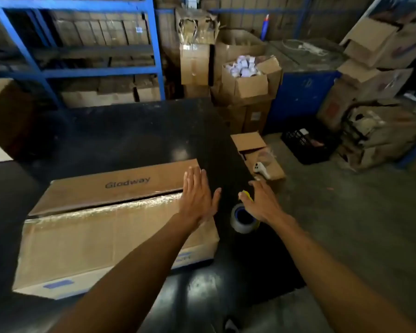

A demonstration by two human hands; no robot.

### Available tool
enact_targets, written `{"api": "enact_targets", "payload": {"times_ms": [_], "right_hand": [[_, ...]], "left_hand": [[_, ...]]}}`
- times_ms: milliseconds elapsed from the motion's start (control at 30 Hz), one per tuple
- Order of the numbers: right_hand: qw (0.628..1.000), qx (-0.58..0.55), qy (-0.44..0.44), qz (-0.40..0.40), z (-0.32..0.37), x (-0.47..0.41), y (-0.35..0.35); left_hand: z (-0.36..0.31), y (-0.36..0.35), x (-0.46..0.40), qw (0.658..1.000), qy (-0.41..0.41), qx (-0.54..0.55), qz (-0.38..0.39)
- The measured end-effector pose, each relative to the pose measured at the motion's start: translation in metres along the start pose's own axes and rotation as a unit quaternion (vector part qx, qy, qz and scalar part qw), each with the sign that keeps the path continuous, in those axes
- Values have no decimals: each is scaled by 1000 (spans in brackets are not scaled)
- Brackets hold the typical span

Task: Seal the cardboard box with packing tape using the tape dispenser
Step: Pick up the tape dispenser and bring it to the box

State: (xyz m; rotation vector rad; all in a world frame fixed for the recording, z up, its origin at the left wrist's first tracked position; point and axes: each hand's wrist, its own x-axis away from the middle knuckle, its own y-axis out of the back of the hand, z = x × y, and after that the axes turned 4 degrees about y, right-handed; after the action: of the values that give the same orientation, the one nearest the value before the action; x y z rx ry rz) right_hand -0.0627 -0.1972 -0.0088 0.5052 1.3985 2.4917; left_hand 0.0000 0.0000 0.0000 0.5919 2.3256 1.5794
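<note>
A long cardboard box marked "Glodway" lies on the black table. Its two top flaps meet along a seam with a dark gap, and clear tape shines along the near flap's edge. My left hand lies flat, fingers spread, on the box's right end. Just right of the box stands the tape dispenser, a yellow frame with a roll of clear tape on a blue core. My right hand hovers over the dispenser's top with its fingers apart, and I cannot tell whether it touches.
The table's right edge runs close to the dispenser. On the floor beyond it lies an open small carton with a white handheld device. A black crate, stacked cartons and blue shelving stand behind.
</note>
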Motion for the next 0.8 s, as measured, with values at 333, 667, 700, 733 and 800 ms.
{"api": "enact_targets", "payload": {"times_ms": [333, 667, 700, 733, 800], "right_hand": [[993, 16, -69, 94, -73, -38, -59], [980, -90, -122, 128, -88, -65, -73], [968, -164, -143, 128, -86, -66, -70], [945, -246, -167, 135, -83, -66, -67], [891, -376, -203, 154, -74, -63, -57]], "left_hand": [[-4, -60, -13, 993, 82, -60, -52], [-10, -61, -22, 992, 112, -44, -40], [-11, -59, -25, 991, 118, -44, -43], [-12, -59, -26, 991, 121, -42, -44], [-11, -62, -28, 991, 120, -33, -42]]}}
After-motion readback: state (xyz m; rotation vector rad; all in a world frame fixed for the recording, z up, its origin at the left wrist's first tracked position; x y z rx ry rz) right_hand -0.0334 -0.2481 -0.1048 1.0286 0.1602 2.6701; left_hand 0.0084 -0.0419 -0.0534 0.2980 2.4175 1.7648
